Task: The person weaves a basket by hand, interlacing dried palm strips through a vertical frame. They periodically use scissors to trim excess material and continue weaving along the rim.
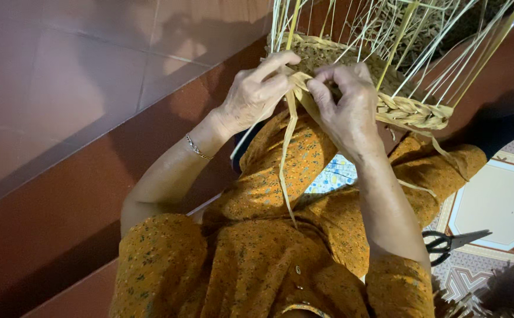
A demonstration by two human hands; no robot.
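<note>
**Head view: two hands working on the rim of a woven straw basket**

The head camera is looking down at a person who is sitting in orange flower-patterned clothes [257,259]. Both bare hands are meeting at about 12 o'clock in the picture, at the edge of a half-finished basket of pale yellow woven straw [410,112].

The left hand [256,94] is coming in from 9 o'clock. Its fingers are closing narrowly, and the thumb and the first finger are pinching a flat strip of pale straw [286,153]. This strip is hanging down from the hands toward 6 o'clock, over the lap. A thin metal bracelet [197,148] is lying around the left wrist.

The right hand [346,106] is coming up from 5 o'clock. Its fingers are curling tight over the braided rim of the basket, touching the same bundle of strips just beside the left fingertips. I cannot tell exactly how many strips it is holding, because the fingers are covering them.

Many loose straw stalks [433,35] are standing up and spreading from the basket toward 1 o'clock.

At 4 o'clock, well apart from the hands, a pair of scissors with black handles [448,242] is lying on a patterned floor mat [495,206]. At 9 to 10 o'clock a reddish-brown tiled floor [62,70] is showing.
</note>
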